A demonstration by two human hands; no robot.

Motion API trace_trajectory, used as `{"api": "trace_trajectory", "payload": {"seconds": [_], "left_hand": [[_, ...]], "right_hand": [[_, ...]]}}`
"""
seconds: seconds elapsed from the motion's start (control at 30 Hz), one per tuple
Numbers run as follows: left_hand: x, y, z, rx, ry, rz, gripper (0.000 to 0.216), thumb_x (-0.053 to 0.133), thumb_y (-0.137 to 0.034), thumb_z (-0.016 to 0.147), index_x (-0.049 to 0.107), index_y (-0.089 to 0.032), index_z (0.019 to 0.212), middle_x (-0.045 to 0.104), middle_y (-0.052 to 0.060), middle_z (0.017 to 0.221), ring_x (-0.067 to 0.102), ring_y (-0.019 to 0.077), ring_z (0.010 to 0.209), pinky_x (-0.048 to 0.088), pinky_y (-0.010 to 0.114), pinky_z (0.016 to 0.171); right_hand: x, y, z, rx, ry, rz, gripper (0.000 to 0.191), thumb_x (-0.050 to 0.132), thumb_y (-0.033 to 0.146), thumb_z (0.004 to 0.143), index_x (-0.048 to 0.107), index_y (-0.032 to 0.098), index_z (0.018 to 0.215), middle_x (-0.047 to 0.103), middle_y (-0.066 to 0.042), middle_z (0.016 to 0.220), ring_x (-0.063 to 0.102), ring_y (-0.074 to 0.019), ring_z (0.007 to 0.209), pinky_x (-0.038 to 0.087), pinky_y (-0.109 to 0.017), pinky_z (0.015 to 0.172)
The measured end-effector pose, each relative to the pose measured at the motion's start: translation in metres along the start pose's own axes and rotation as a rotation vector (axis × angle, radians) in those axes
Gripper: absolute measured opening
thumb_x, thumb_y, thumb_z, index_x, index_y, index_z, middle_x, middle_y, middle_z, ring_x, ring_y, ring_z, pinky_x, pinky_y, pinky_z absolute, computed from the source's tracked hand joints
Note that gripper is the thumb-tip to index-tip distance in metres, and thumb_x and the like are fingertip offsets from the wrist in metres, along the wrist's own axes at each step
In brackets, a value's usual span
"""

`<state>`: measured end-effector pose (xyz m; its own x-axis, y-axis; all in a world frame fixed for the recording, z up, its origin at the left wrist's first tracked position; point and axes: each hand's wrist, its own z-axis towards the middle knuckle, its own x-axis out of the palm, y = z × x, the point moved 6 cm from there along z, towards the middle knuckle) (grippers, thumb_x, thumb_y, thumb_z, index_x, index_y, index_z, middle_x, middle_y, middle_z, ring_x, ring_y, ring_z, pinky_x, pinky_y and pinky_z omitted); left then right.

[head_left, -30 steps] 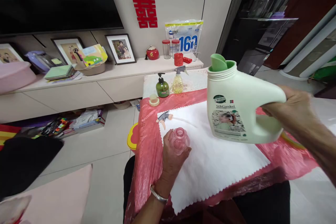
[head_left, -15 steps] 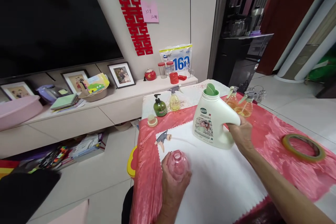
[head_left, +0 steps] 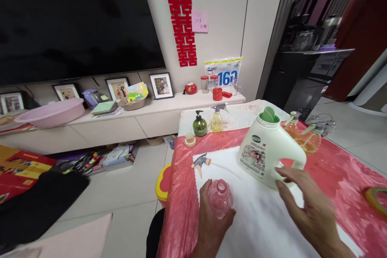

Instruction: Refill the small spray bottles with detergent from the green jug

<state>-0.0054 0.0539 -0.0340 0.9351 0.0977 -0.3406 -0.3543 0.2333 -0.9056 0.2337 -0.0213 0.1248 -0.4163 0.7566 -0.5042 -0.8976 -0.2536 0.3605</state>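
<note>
A person's two bare hands are working over a white zigzag-edged cloth [head_left: 263,225] on a table draped in shiny red plastic sheeting [head_left: 341,177].

At the near left, the left hand [head_left: 211,219] is gripping a small clear pink plastic bottle [head_left: 220,197], fingers clamped around its body, its uncapped mouth facing up. Just beyond it, a grey trigger sprayer head [head_left: 202,162] is lying loose on the cloth. At the far edge a dark green pump bottle [head_left: 199,125] and a pale yellow spray bottle [head_left: 217,119] are standing side by side. Right of centre, a large pale green detergent jug [head_left: 266,149] is standing upright on the cloth, cap off, and the right hand [head_left: 305,205] is hovering just near its handle, fingers apart and loose, gripping nothing.
</note>
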Motion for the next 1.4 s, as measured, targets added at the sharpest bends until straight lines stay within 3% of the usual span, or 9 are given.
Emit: {"api": "trace_trajectory", "payload": {"seconds": [0.17,0.27,0.37,0.57,0.73,0.9,1.0,1.2,1.4], "left_hand": [[0.001,-0.006,-0.001,0.074,-0.037,-0.01,0.086,0.077,-0.022,0.058,0.042,-0.019,0.137,0.06,0.018,0.132,0.062,0.0377,0.124,0.054,0.054,0.107],[0.002,-0.006,-0.001,0.054,-0.024,-0.023,0.085,0.076,-0.022,0.059,0.041,-0.02,0.137,0.06,0.017,0.134,0.061,0.037,0.125,0.054,0.052,0.107],[0.0,-0.005,0.0,-0.006,-0.006,-0.053,0.081,0.075,-0.028,0.063,0.041,-0.022,0.137,0.06,0.017,0.134,0.061,0.0374,0.125,0.053,0.055,0.106],[-0.005,0.001,0.008,-0.099,0.021,0.046,0.08,0.074,-0.048,0.068,0.043,-0.022,0.137,0.059,0.02,0.136,0.059,0.042,0.127,0.049,0.061,0.107],[-0.003,0.004,0.01,-0.089,0.002,0.02,0.079,0.071,-0.052,0.071,0.042,-0.022,0.137,0.062,0.019,0.132,0.064,0.0396,0.121,0.054,0.058,0.103],[-0.002,0.0,0.01,-0.062,0.032,0.024,0.081,0.075,-0.052,0.067,0.043,-0.022,0.135,0.06,0.017,0.131,0.062,0.0409,0.123,0.052,0.061,0.103],[0.0,-0.005,0.009,-0.034,0.08,-0.025,0.082,0.077,-0.042,0.064,0.042,-0.022,0.135,0.058,0.016,0.132,0.062,0.0369,0.122,0.055,0.054,0.101],[-0.001,-0.01,0.008,0.008,0.047,-0.095,0.087,0.082,-0.034,0.059,0.04,-0.02,0.134,0.057,0.016,0.13,0.062,0.0338,0.121,0.053,0.054,0.104],[0.0,-0.017,0.007,-0.015,0.042,-0.133,0.086,0.081,-0.023,0.055,0.043,-0.019,0.132,0.058,0.014,0.126,0.063,0.0329,0.116,0.053,0.052,0.102]], "right_hand": [[0.105,0.009,0.019,0.119,0.63,0.238,0.026,0.047,0.033,0.102,0.066,0.017,0.107,0.063,-0.007,0.104,0.061,-0.0143,0.084,0.053,-0.029,0.077],[0.17,0.013,0.034,0.113,0.831,0.197,0.016,0.056,0.019,0.098,0.068,0.014,0.108,0.063,-0.006,0.103,0.061,-0.0146,0.091,0.052,-0.031,0.087],[0.222,0.022,0.039,0.09,1.027,0.118,0.026,0.066,0.032,0.099,0.064,0.01,0.113,0.061,-0.008,0.112,0.059,-0.0183,0.106,0.051,-0.039,0.099],[0.271,0.024,0.031,0.176,1.188,0.02,0.034,0.065,0.038,0.1,0.062,0.01,0.119,0.057,-0.01,0.121,0.057,-0.0205,0.113,0.052,-0.041,0.1],[0.254,0.02,0.041,0.291,1.05,0.137,0.031,0.066,0.038,0.1,0.063,0.01,0.113,0.059,-0.008,0.115,0.058,-0.0196,0.109,0.051,-0.04,0.099],[0.197,0.023,0.071,0.451,0.727,0.464,0.035,0.062,0.045,0.1,0.062,0.01,0.1,0.059,-0.005,0.095,0.058,-0.0142,0.089,0.051,-0.031,0.086],[0.158,0.026,0.084,0.531,0.574,0.769,0.044,0.057,0.055,0.097,0.061,0.011,0.1,0.058,-0.005,0.084,0.055,-0.0127,0.076,0.048,-0.025,0.072],[0.095,0.028,0.092,0.62,0.291,1.184,0.048,0.072,0.056,0.081,0.062,0.018,0.109,0.061,-0.006,0.102,0.057,-0.0131,0.084,0.049,-0.024,0.073],[0.071,0.039,0.085,0.627,-0.007,1.474,0.023,0.081,0.03,0.084,0.07,0.021,0.101,0.06,-0.002,0.116,0.056,-0.0095,0.09,0.051,-0.02,0.079]]}}
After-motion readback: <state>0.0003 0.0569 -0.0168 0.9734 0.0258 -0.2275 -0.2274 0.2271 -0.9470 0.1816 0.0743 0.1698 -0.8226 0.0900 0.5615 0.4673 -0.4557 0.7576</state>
